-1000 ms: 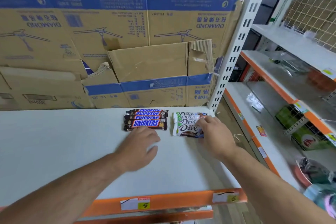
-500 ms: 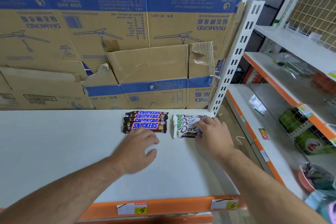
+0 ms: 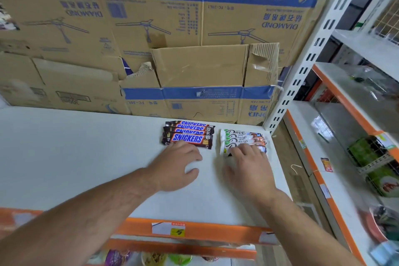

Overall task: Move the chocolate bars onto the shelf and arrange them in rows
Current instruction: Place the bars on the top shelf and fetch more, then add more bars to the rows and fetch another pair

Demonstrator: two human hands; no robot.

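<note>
Sliding leftward since the earlier frame, the right hand (image 3: 248, 166) is now lying over the nearest of the Dove bars (image 3: 241, 137), where before its fingertips were meeting their right end. The left hand (image 3: 179, 164) is keeping its place in front of the Snickers bars (image 3: 187, 135).

From the head view, both groups are lying flat on the white shelf (image 3: 75, 157), toward its back right. Each bar's long axis is running left to right, parallel to the orange front edge (image 3: 216, 231), with the Snickers lettering reading upright toward the person. The bars in each group are overlapping one behind another, and a narrow gap is separating the two groups.

The left hand is resting open and holding nothing, its fingertips touching the near edge of the front Snickers bar and its thumb spreading out on the shelf. The right hand is also open, its spread fingers pressing down on the front Dove bar without curling round it.

Cardboard boxes (image 3: 151, 28) are standing just behind the bars. The Dove bars' right ends are sitting near the shelf's right edge, close to the slotted upright post (image 3: 311, 56). Bare shelf is stretching wide to the left and also lying between the hands and the front edge, where a price label (image 3: 170, 228) is sticking.
</note>
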